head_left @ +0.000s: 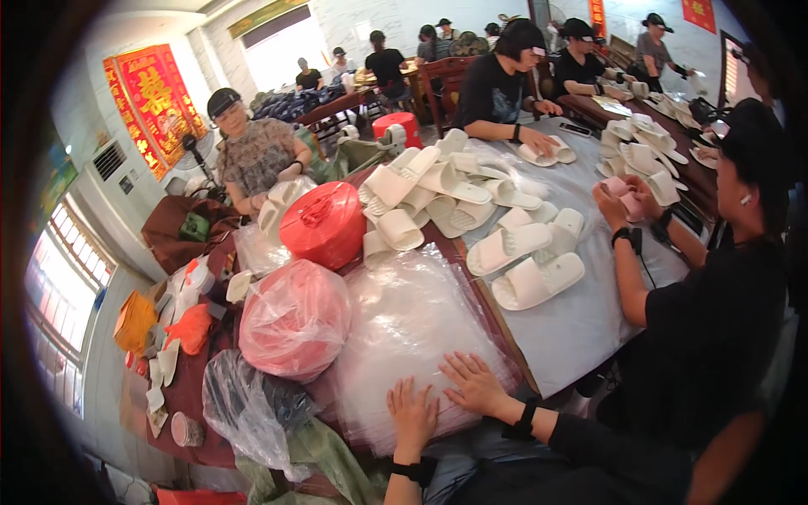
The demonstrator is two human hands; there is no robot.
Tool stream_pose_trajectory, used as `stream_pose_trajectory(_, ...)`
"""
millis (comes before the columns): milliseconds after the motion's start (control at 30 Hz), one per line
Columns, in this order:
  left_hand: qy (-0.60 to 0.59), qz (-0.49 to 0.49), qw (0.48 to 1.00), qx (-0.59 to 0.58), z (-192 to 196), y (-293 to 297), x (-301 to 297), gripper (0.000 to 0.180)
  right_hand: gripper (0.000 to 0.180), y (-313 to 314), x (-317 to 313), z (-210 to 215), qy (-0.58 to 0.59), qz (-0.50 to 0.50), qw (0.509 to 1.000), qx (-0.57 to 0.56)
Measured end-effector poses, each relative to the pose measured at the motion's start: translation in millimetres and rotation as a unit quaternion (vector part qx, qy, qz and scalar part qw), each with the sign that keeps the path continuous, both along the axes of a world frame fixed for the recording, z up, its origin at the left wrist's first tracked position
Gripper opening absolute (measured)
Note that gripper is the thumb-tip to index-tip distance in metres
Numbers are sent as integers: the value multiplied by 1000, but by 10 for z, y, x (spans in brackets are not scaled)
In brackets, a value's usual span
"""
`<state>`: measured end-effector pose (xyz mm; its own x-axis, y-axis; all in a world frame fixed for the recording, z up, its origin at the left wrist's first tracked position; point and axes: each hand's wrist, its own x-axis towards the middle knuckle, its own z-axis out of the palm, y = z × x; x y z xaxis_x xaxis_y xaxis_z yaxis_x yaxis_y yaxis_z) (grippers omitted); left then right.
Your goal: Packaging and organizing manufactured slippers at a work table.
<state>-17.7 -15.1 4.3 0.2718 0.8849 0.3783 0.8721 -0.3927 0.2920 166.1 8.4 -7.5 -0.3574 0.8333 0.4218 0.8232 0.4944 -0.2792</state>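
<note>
A thick stack of clear plastic bags (396,320) lies flat on the table in front of me. My left hand (412,418) rests on its near edge with the fingers stretched out, holding nothing. Farther right, my right hand (475,384) lies palm down on the same stack, its fingers spread. Beyond the bags rises a heap of cream slippers (438,189). A pair of slippers (539,282) sits closer, right of the stack.
Left of the stack sit a red ribbon roll (324,225) and a plastic-wrapped pink roll (296,318). A crumpled clear bag (248,408) hangs at the near edge. On the right, a person (707,269) handles a pink slipper (624,198); across the table another person (257,151) works.
</note>
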Motion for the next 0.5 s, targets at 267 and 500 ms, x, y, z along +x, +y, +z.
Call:
stream_pose_trajectory(267, -14, 12, 1000, 9, -18, 4, 15, 33, 54, -13, 22, 39, 27, 4, 1000, -4)
stream_pose_trajectory(500, -21, 5, 1000, 8, -23, -11, 14, 32, 54, -26, 24, 22, 33, 9, 999, -7)
